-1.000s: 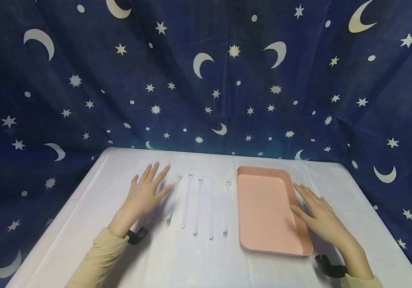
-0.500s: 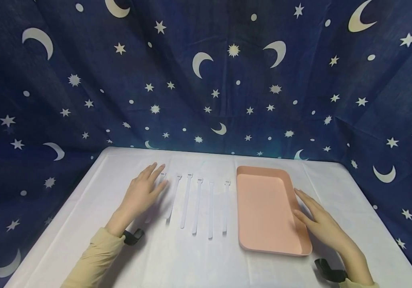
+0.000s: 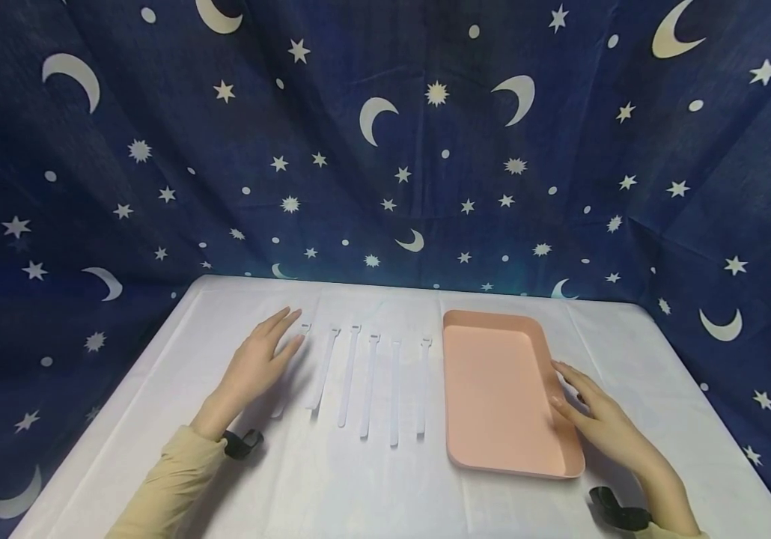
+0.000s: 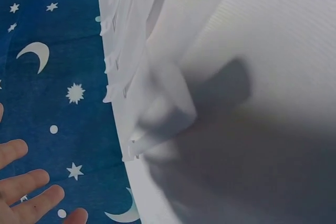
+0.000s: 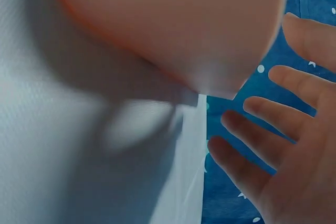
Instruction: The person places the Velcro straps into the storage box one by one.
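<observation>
Several white strips with slotted heads, like cable ties [image 3: 370,385], lie in a row on the table, left of a pink tray [image 3: 493,397]. My left hand [image 3: 251,370], fingers extended, hovers by the leftmost strip [image 3: 305,327] and partly covers it. In the left wrist view, the spread fingers [image 4: 37,203] hold nothing, and the strip heads line up beyond a blurred foreground. At the tray's right rim is my right hand [image 3: 604,419], its fingers loosely extended; whether they touch the rim I cannot tell. The right wrist view has those fingers [image 5: 262,129] spread beside the tray's wall.
A white cloth [image 3: 372,494] covers the table, whose far edge meets a dark blue curtain [image 3: 331,112] with moons and stars. Black camera mounts [image 3: 244,443] sit at both wrists, below the hands.
My left hand has drawn back to the left, uncovering the head of the leftmost strip. The right hand has lowered slightly along the tray's right side. Tray and strips have not moved.
</observation>
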A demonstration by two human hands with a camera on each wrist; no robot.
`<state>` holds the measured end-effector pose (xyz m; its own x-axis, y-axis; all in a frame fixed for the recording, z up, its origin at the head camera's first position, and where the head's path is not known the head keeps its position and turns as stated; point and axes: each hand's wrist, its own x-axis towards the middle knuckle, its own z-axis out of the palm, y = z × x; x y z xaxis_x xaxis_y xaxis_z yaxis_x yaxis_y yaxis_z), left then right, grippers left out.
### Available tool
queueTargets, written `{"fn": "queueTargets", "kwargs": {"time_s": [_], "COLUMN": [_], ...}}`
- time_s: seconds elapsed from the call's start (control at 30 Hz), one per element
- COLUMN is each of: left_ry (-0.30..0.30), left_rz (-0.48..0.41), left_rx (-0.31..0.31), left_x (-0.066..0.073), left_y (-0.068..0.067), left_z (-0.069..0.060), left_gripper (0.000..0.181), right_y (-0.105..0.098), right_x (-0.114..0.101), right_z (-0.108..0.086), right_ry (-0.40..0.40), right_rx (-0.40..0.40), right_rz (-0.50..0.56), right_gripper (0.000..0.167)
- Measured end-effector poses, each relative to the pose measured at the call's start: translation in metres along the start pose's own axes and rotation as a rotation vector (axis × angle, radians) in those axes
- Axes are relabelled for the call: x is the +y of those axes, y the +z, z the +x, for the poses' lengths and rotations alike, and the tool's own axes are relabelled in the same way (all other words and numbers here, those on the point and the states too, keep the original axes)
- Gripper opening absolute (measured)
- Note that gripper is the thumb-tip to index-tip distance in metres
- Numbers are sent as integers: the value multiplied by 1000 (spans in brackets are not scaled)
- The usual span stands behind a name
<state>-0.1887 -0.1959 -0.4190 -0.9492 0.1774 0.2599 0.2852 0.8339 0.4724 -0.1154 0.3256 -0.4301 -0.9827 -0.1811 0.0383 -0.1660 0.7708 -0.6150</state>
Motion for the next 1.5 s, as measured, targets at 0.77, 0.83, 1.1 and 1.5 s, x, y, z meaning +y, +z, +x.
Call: {"fn": "queueTargets", "kwargs": {"time_s": [0.77, 0.83, 1.1, 1.5], "left_ry": [-28, -29, -18, -13], "left_rz": [12, 11, -32, -55], "left_rx": [-29, -34, -41, -97], "left_x": [-13, -14, -19, -32], "left_y": [4, 4, 5, 12], "left_z": [0, 1, 8, 26], "left_gripper": [54, 54, 48, 44], "right_y": [7, 7, 5, 3], "right_x": [15, 16, 23, 26], "right_z": [2, 2, 4, 3], "right_ry": [39, 48, 37, 45], "right_rx": [-51, -55, -50, -74], "right_rz": [93, 100, 109, 142], "right_gripper": [61, 62, 65, 68]}}
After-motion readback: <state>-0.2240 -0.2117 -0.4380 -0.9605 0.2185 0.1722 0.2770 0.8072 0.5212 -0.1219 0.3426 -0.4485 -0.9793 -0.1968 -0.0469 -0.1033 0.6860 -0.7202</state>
